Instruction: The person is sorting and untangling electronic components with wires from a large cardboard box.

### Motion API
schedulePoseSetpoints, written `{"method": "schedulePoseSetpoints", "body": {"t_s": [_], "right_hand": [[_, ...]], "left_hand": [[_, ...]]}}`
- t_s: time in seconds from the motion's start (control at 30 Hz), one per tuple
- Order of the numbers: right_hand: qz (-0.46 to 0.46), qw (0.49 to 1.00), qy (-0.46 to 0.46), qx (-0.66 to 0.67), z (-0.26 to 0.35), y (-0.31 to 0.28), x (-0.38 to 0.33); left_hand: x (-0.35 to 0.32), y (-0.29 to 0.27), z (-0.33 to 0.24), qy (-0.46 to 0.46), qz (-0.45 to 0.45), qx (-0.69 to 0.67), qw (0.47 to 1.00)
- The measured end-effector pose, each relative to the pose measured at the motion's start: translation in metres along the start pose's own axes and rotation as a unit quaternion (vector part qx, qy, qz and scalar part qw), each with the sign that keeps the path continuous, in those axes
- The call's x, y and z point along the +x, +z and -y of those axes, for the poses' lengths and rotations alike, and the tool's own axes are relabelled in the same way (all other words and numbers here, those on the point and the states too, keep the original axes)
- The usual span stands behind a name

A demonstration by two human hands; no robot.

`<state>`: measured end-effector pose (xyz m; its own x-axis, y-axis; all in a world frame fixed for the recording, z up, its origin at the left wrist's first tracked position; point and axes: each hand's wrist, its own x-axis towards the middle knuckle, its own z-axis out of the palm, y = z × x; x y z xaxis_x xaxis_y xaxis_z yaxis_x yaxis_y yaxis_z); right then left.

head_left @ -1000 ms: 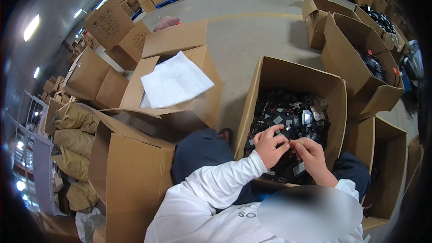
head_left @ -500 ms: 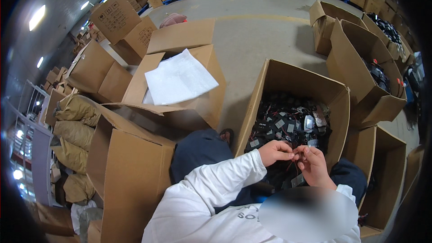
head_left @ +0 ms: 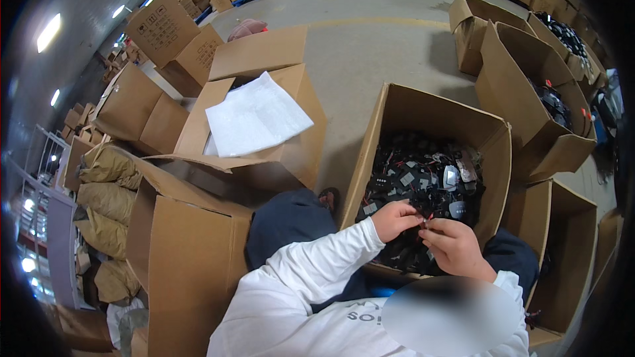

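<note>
My left hand (head_left: 395,221) and my right hand (head_left: 456,246) meet above the near part of an open cardboard box (head_left: 501,178). Both are closed in a fingertip pinch on thin red wires (head_left: 430,216); the wires' ends are mostly covered by the fingers. Beneath them, the box holds a heap of black electronic parts (head_left: 410,165) with red and dark leads, silver labels and a few shiny pieces. Whether the pinched wires run to one of these parts, I cannot tell.
To the left stand a tall open carton (head_left: 198,258) and another carton with a white foam sheet (head_left: 258,116) on top. More open boxes (head_left: 529,92) line the right, some holding black parts. Brown sacks (head_left: 109,198) are stacked at far left. My knees flank the middle box.
My hands have shifted slightly left, still close together. The right hand has turned, its back now facing up more. The whole view has moved a little.
</note>
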<state>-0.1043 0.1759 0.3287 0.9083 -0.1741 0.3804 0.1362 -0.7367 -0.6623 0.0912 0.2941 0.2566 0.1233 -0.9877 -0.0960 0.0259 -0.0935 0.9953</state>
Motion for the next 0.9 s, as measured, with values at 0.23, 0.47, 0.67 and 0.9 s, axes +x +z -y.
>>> {"method": "schedulePoseSetpoints", "body": {"t_s": [0.23, 0.47, 0.67, 0.9], "right_hand": [[-0.016, 0.961, -0.122, -0.249, 0.017, 0.006, 0.006], [-0.034, 0.957, -0.108, -0.268, 0.020, 0.010, 0.004], [-0.016, 0.966, -0.098, -0.238, 0.016, 0.010, 0.002], [-0.019, 0.970, -0.157, -0.185, 0.009, 0.007, 0.007]], "left_hand": [[-0.005, -0.005, -0.017, 0.066, -0.025, 0.088, 0.994], [-0.006, -0.011, -0.011, 0.083, -0.022, 0.096, 0.992], [-0.007, -0.012, -0.008, 0.099, -0.006, 0.129, 0.987], [-0.007, -0.004, -0.007, 0.082, 0.059, 0.144, 0.984]]}}
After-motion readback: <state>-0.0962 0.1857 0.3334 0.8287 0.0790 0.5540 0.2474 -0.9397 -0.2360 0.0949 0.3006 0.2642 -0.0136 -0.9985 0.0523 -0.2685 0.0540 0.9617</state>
